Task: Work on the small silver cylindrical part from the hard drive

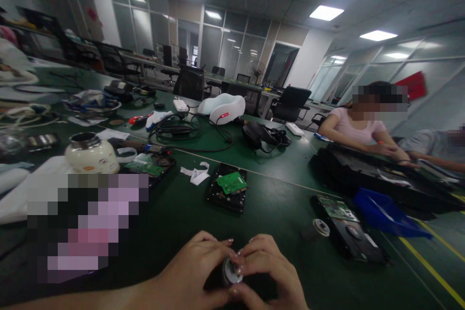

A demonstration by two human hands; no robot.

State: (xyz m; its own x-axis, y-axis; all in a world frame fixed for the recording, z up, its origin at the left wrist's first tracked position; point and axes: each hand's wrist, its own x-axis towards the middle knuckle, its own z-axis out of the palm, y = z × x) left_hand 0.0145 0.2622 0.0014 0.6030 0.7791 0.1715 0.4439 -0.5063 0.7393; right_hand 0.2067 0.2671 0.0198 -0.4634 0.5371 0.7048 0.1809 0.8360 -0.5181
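Note:
Low in the middle of the head view, my left hand (198, 264) and my right hand (272, 269) close around a small round part with a silver-grey end face (231, 271). Fingertips of both hands press on its rim and top; its lower side is hidden. Just beyond them lies a black hard drive (218, 198) with a green circuit board (231, 182) resting loosely across it. To the right stands a dark cylinder with a silver ring-shaped top (321, 227), beside another hard drive (350, 232).
At left are a cream jar (92, 155), a blurred-out pinkish object (105, 223) and another drive with a green board (148, 164). Black cables (178, 128), a neck pillow (223, 106) and a black bag (267, 136) lie farther back. A person (359, 128) sits at right.

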